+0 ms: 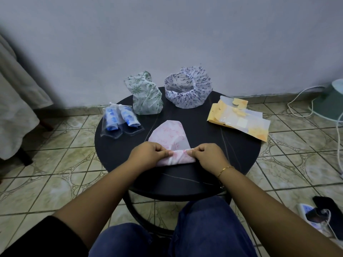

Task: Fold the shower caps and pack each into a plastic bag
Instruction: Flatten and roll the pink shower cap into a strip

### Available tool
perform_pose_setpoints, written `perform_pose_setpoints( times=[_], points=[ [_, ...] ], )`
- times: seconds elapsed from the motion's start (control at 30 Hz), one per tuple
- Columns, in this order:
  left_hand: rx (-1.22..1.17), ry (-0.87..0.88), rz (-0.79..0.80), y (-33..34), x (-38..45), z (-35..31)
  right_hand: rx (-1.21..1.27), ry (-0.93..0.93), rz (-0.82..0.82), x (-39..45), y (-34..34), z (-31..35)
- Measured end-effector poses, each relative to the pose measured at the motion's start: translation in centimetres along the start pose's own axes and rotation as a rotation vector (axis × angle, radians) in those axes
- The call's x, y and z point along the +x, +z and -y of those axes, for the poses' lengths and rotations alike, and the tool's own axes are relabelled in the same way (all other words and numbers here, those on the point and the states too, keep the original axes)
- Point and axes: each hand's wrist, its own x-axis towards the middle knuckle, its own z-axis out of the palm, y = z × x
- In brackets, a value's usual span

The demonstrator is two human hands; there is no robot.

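Pink shower cap (pixel 168 135) on table, near edge rolled, pinched by left (pixel 148 154) and right hands (pixel 207 155)

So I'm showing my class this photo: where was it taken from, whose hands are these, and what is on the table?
There is no machine here. A camera worn on a person's head looks down at their own hands. The left hand and right hand pinch a pink shower cap, rolling its near end on a round black table. Behind lie two bagged blue caps, a green cap, a purple cap, and empty plastic bags on the right.
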Motion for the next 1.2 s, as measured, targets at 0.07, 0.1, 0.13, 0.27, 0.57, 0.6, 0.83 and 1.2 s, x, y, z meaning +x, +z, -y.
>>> perform_pose_setpoints(
  times=[0.07, 0.1, 0.13, 0.27, 0.57, 0.6, 0.83, 1.2],
  points=[
    [0.05, -0.007, 0.004, -0.1, -0.2, -0.1, -0.103, -0.013, 0.02, -0.1, 0.1, -0.2],
    [0.068, -0.011, 0.007, -0.1, -0.3, -0.2, -0.137, -0.027, 0.005, -0.2, 0.3, -0.3],
    [0.086, -0.012, 0.009, 0.0, -0.4, -0.2, -0.157, -0.051, -0.034, -0.4, 0.4, -0.5],
    [0.143, 0.043, -0.018, 0.1, -0.8, 0.0, -0.342, -0.37, -0.294, -1.8, 1.4, -1.5],
    [0.414, 0.57, -0.398, 1.8, -1.8, 0.5, -0.605, -0.548, -0.093, -2.6, 1.4, -2.4],
    [0.412, 0.64, -0.376, 2.0, -1.8, 0.7, -0.611, -0.535, -0.075, -2.6, 1.3, -2.3],
    [0.402, 0.563, -0.13, 1.2, -2.0, 1.3, -0.559, -0.464, 0.001, -3.0, 0.6, -1.6],
    [0.097, 0.284, 0.016, -0.5, -2.2, 0.2, -0.306, -0.292, 0.038, -2.5, -0.1, -1.7]
  ],
)
